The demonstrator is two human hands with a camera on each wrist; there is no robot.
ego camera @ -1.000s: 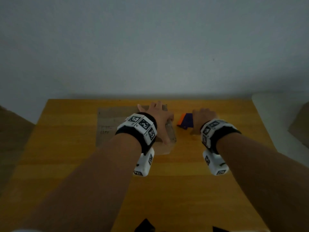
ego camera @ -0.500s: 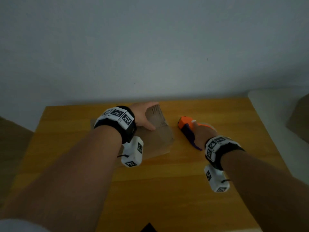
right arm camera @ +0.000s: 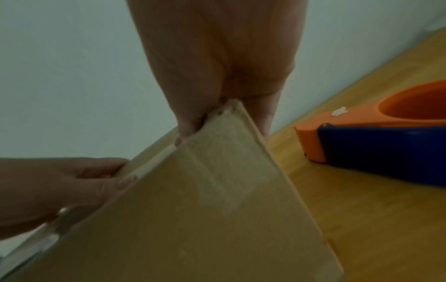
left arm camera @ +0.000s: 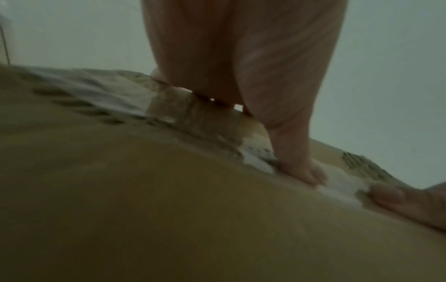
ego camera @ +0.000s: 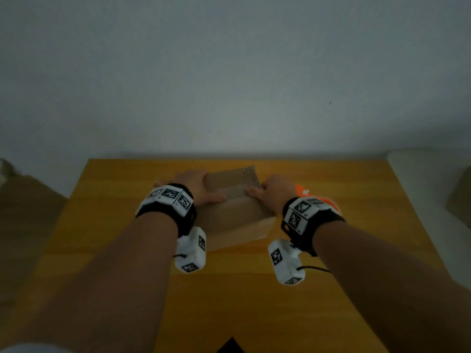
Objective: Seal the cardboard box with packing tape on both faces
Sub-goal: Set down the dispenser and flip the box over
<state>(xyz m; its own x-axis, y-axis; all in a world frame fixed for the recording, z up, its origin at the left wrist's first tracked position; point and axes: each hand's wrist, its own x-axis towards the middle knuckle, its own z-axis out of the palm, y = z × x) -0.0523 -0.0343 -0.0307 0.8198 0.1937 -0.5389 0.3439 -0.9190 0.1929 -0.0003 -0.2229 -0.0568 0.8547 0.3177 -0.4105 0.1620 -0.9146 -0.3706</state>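
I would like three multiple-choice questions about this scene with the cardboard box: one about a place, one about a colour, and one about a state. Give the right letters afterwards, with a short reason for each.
1. Where does the tape dispenser lie?
A. On top of the box
B. On the table, to the right of the box
C. In the left hand

2. Which colours does the dispenser have?
A. Orange and dark blue
B. Green and white
C. All black

3. How is the cardboard box being handled?
A. It lies untouched
B. One hand holds it
C. Both hands hold it, tilted up

Answers:
1 B, the right wrist view shows it on the wooden table beside the box.
2 A, its body is orange with a dark blue part.
3 C, the left hand and right hand grip its edges.
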